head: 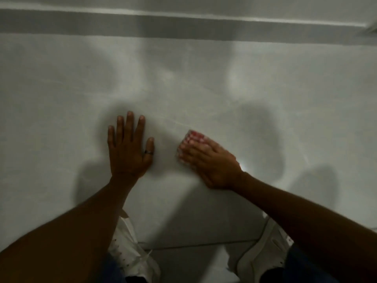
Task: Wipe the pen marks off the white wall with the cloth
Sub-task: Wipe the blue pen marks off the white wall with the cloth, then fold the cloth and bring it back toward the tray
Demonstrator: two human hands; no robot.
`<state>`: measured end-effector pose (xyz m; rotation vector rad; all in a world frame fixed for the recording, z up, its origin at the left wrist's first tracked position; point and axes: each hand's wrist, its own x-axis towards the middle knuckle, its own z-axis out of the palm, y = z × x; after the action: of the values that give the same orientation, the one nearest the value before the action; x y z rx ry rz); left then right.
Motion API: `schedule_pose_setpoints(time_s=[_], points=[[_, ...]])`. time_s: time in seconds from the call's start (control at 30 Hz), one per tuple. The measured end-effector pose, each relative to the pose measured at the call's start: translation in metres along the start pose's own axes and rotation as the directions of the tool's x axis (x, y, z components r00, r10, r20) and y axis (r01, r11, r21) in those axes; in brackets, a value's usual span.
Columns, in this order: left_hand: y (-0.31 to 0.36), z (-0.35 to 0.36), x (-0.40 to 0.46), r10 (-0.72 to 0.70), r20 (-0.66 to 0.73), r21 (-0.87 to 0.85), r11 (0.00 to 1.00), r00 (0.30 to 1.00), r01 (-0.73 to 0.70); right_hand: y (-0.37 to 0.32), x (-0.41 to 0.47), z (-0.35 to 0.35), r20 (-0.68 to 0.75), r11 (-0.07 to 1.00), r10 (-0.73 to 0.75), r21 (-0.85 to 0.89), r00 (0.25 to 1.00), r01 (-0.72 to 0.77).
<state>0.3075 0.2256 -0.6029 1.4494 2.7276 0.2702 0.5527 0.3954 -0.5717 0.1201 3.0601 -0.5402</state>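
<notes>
The white wall [204,78] fills most of the view, dim and crossed by shadows. My left hand [129,148] lies flat against it with fingers spread, a dark ring on the thumb, holding nothing. To its right, my right hand [210,162] presses a red-and-white checked cloth [192,139] against the wall; the cloth sticks out past the fingertips and looks blurred. A faint thin grey line [175,122] runs across the wall just above the cloth. No clear pen marks show elsewhere.
A grey band [183,27] runs across the top of the wall. At the bottom, two white shoes [130,248] [263,250] stand on a pale tiled floor [189,260] close to the wall's base.
</notes>
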Motion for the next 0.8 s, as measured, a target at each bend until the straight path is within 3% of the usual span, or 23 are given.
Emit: schedule_pose_setpoints(time_s=[0.17, 0.27, 0.33, 0.37, 0.4, 0.43, 0.47, 0.5, 0.53, 0.57, 0.63, 0.73, 0.8], points=[[-0.001, 0.005, -0.002, 0.007, -0.007, 0.019, 1.000, 1.000, -0.007, 0.044, 0.036, -0.017, -0.099, 0.962, 0.268, -0.025, 0.958, -0.271], [0.005, -0.014, 0.001, -0.026, 0.121, 0.005, 1.000, 0.992, 0.025, 0.041, 0.062, -0.044, -0.045, 0.824, 0.552, 0.180, 0.832, -0.537], [0.012, -0.042, 0.013, -0.035, 0.396, -0.020, 0.999, 0.917, 0.047, 0.013, 0.077, -0.068, 0.026, 0.537, 0.763, 0.529, 0.645, -0.657], [0.018, -0.057, 0.023, -0.075, 0.542, -0.052, 0.991, 0.837, 0.122, -0.004, 0.086, -0.082, 0.092, 0.304, 0.855, 0.710, 0.511, -0.635], [0.027, -0.084, 0.034, -0.143, 0.669, -0.158, 0.931, 0.729, 0.328, -0.024, 0.097, -0.106, 0.192, 0.055, 0.902, 0.839, 0.388, -0.542], [0.037, -0.117, 0.045, -0.212, 0.788, -0.251, 0.746, 0.577, 0.616, -0.044, 0.109, -0.133, 0.333, -0.193, 0.893, 0.891, 0.304, -0.412], [0.048, -0.153, 0.052, -0.238, 0.888, -0.256, 0.456, 0.393, 0.852, -0.063, 0.119, -0.159, 0.480, -0.421, 0.837, 0.871, 0.261, -0.253], [0.057, -0.194, 0.056, -0.167, 0.953, -0.218, 0.198, 0.252, 0.956, -0.081, 0.129, -0.187, 0.589, -0.585, 0.765, 0.805, 0.259, -0.101], [0.062, -0.234, 0.058, -0.081, 0.979, -0.191, -0.036, 0.187, 0.981, -0.101, 0.138, -0.217, 0.641, -0.667, 0.716, 0.745, 0.277, -0.003], [0.068, -0.275, 0.057, -0.028, 0.980, -0.199, -0.209, 0.197, 0.957, -0.121, 0.145, -0.250, 0.670, -0.711, 0.678, 0.702, 0.303, 0.037], [0.069, -0.357, 0.054, -0.020, 0.958, -0.273, -0.382, 0.287, 0.883, -0.164, 0.163, -0.311, 0.694, -0.761, 0.617, 0.647, 0.372, 0.055], [0.049, -0.465, 0.043, -0.139, 0.926, -0.376, -0.419, 0.350, 0.827, -0.222, 0.200, -0.391, 0.688, -0.788, 0.530, 0.616, 0.496, -0.013], [0.018, -0.524, 0.035, -0.235, 0.890, -0.456, -0.442, 0.390, 0.773, -0.257, 0.236, -0.435, 0.634, -0.664, 0.530, 0.724, 0.563, -0.189]])
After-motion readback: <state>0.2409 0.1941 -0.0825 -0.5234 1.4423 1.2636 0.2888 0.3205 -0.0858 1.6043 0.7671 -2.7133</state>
